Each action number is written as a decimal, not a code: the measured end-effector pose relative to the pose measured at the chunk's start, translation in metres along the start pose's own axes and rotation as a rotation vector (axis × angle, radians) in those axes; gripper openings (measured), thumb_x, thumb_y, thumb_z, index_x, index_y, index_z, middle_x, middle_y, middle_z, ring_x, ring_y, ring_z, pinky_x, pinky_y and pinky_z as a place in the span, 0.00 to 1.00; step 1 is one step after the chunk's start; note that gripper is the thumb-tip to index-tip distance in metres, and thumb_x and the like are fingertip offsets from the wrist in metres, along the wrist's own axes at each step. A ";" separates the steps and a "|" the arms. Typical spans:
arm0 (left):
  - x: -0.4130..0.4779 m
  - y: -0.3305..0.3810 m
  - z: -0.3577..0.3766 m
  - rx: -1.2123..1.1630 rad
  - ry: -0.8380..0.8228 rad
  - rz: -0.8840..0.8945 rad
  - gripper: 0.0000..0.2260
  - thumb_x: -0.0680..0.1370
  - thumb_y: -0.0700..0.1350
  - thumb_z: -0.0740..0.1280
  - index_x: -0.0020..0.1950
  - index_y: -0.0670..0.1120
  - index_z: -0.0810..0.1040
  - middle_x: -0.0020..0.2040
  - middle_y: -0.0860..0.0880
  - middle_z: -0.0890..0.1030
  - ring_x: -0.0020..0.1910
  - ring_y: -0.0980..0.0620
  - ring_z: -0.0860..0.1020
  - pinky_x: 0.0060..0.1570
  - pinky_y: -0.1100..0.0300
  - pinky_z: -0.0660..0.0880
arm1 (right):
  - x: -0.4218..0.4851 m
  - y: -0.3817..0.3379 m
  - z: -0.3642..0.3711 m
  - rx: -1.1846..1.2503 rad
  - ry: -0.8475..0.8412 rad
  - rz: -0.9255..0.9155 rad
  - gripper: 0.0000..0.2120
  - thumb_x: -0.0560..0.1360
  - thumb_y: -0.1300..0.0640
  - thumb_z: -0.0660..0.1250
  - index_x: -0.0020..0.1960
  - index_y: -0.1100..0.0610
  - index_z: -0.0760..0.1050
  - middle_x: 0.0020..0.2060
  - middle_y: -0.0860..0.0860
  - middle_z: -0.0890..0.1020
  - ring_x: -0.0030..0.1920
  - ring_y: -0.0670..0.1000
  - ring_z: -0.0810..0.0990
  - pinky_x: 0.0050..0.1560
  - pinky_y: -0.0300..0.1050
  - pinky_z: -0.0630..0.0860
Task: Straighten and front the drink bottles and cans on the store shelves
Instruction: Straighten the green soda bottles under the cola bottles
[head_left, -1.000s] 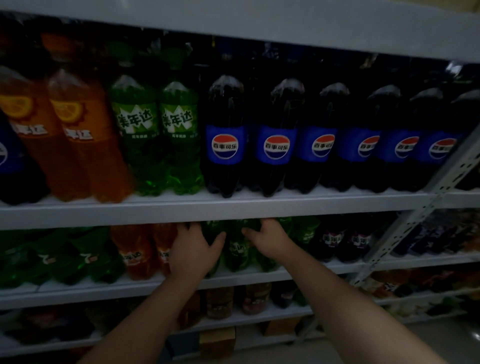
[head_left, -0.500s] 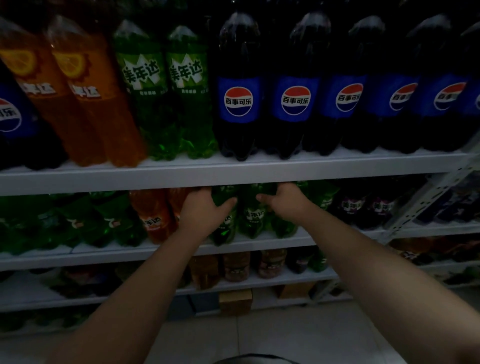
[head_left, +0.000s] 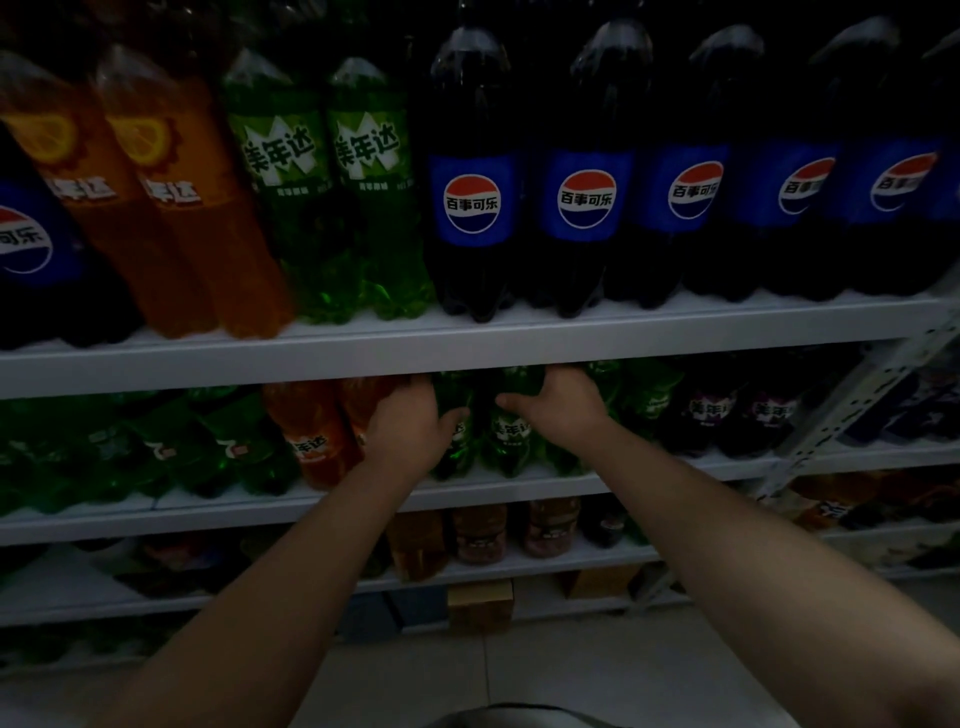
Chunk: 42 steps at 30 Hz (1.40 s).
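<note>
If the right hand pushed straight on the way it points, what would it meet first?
The right hand grips a green plastic soda bottle, so that comes first; behind it probably more bottles, depth unclear.

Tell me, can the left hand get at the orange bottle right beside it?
Probably yes: the left hand grips a green bottle next to the orange bottle, with nothing standing in front, though it must let go first.

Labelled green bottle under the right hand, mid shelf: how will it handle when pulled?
Green bottle looks full, so likely heavy for its size. Tall and narrow: may tip if the right hand pulls near its top. Neighbouring green bottle stands close, so it probably slides, not rolls.
</note>
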<state>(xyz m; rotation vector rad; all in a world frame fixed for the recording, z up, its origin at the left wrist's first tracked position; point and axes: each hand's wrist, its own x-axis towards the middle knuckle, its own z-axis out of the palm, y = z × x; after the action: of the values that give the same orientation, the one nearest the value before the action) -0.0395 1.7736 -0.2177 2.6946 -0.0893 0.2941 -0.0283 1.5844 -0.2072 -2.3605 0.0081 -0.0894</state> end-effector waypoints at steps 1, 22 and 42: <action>0.000 0.000 0.000 0.000 -0.002 -0.004 0.24 0.74 0.58 0.68 0.57 0.40 0.71 0.44 0.41 0.79 0.41 0.43 0.79 0.34 0.57 0.72 | 0.000 0.000 -0.001 0.007 -0.008 -0.004 0.24 0.66 0.42 0.75 0.54 0.53 0.72 0.41 0.45 0.76 0.45 0.48 0.77 0.41 0.37 0.73; -0.057 0.036 0.026 -0.281 0.225 0.101 0.14 0.73 0.44 0.67 0.58 0.47 0.77 0.53 0.48 0.77 0.44 0.54 0.75 0.40 0.63 0.69 | -0.022 0.071 -0.052 0.404 0.168 0.089 0.29 0.69 0.55 0.74 0.67 0.54 0.69 0.54 0.44 0.75 0.54 0.44 0.74 0.53 0.37 0.71; -0.024 0.122 0.109 -0.618 -0.404 -0.263 0.28 0.77 0.47 0.63 0.75 0.49 0.58 0.67 0.45 0.71 0.61 0.45 0.72 0.57 0.61 0.68 | -0.011 0.082 -0.053 0.579 0.191 0.225 0.13 0.71 0.61 0.67 0.53 0.51 0.72 0.49 0.50 0.78 0.52 0.52 0.77 0.53 0.46 0.75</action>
<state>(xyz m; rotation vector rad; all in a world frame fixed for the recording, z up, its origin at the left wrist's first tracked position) -0.0553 1.6176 -0.2698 2.0784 0.0506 -0.3157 -0.0415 1.4896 -0.2279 -1.7523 0.3001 -0.1812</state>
